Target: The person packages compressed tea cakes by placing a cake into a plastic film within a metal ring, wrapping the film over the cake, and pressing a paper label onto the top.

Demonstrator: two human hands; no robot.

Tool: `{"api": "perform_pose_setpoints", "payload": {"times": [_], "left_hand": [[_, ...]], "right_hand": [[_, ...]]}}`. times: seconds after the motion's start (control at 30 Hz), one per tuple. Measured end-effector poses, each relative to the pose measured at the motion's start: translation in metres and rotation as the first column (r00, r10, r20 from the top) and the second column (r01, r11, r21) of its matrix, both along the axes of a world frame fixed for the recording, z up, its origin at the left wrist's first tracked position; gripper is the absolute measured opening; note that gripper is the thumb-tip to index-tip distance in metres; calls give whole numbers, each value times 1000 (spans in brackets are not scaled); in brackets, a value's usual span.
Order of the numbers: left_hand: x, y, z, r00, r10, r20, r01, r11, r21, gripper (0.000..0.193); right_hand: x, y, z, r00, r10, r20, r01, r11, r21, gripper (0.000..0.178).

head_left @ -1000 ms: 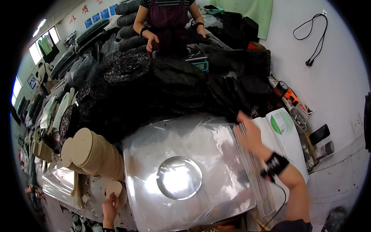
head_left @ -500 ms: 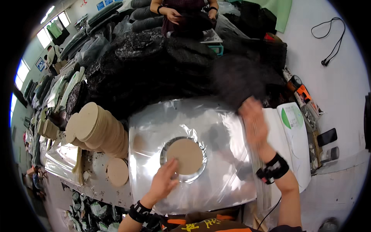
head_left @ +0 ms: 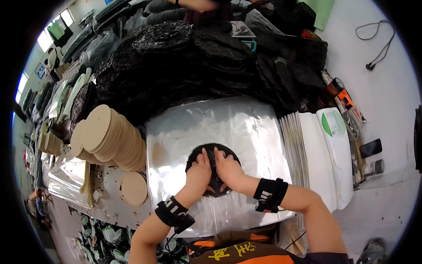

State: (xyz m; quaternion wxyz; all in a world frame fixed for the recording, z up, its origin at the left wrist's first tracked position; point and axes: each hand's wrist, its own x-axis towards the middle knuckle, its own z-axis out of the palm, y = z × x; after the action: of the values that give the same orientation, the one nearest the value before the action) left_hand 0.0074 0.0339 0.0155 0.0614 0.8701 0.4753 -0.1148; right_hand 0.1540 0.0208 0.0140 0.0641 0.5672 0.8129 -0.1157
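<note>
A black round cake (head_left: 212, 148), which looks like dried seaweed, lies in the middle of the shiny silver film bags (head_left: 259, 127). My left hand (head_left: 198, 174) rests on its left half, fingers stretched out and pressing down. On the right half, my right hand (head_left: 228, 170) lies the same way, its fingers spread and the thumb pointing toward me. The two hands almost meet along the cake's middle. Under the cake, the tan cardboard disc and the ring around it are hidden.
Stacked tan cardboard discs (head_left: 112, 136) stand at left, with a single disc (head_left: 133, 188) in front. Black cakes (head_left: 176, 66) are piled along the back. White packaging (head_left: 314, 154) lies at right, near a phone (head_left: 370, 148). Another person's arm (head_left: 198, 4) shows beyond the pile.
My right hand has brought the black cake from the right onto the cardboard disc and let it rest there. My left hand has moved from the cardboard onto the cake.
</note>
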Motion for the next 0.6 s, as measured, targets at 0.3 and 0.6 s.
{"api": "perform_pose_setpoints", "payload": {"times": [0.3, 0.6], "left_hand": [[-6, 1, -28, 985, -13, 175, 27, 997, -76, 128], [-8, -8, -10, 988, -10, 156, 23, 996, -87, 118]], "right_hand": [[34, 5, -9, 873, 22, -487, -3, 999, 39, 81], [237, 111, 23, 817, -255, -518, 577, 338, 744, 55]]}}
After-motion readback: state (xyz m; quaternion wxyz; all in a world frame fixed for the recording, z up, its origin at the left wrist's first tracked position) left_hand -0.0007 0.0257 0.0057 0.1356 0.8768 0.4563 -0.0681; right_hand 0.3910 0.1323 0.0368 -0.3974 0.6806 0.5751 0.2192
